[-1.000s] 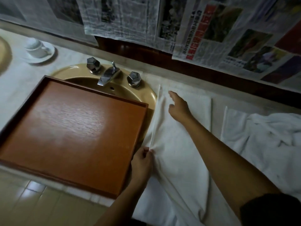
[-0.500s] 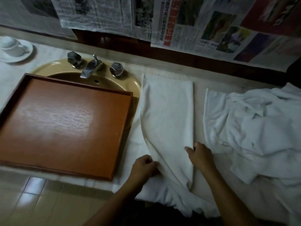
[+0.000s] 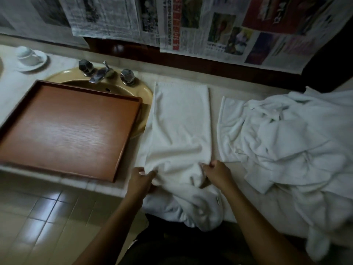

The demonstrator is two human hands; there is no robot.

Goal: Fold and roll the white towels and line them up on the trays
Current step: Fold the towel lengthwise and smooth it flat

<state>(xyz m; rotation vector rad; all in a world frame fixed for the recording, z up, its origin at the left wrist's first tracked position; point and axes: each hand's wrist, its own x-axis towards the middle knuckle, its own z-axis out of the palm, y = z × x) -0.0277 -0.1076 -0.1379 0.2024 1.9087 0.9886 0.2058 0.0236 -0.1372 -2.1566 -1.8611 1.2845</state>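
Both hands [image 3: 141,178] [image 3: 217,174] now pinch towel [image 3: 181,121] near end w/ closed fingers, long axis running straight away.

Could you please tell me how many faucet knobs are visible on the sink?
2. One faucet knob sits left of the spout, the other knob right of it, both on the sink rim behind the tray.

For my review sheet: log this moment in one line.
step: folding | left hand + right hand: gripping towel near end | tray: empty
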